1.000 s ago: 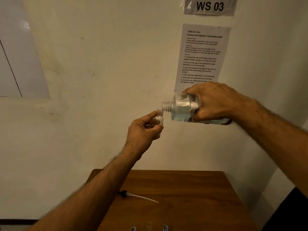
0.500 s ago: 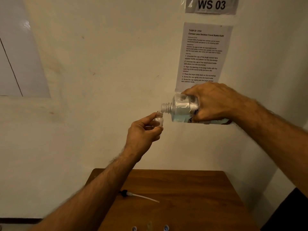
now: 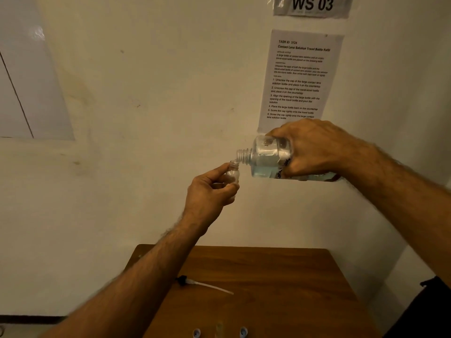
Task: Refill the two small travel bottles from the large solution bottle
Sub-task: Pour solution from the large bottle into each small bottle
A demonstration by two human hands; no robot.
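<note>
Left grip [image 3: 210,191] clenched round small travel bottle [image 3: 232,172], upright above worktop [image 3: 280,276]. Right grip [image 3: 314,150] grasping large solution bottle [image 3: 267,156], now tipped closer, neck touching the small mouth. Pour apparently starting; alignment critical.

In front of me stands a plain cream wall [image 3: 151,98], scuffed and faintly stained in places, lit by a dim, warm, yellowish light. High on it to my right hangs a sign reading "WS 03" [image 3: 312,4], and just below it a printed instruction sheet [image 3: 299,79] in a clear sleeve. To my left a pale glossy panel [image 3: 26,76] catches a soft glare, with a thin dark line slanting across it. Below me a brown wooden desk [image 3: 280,276] sits pushed against the wall. A dark strip [image 3: 31,318] runs along the wall's foot at the lower left.
</note>
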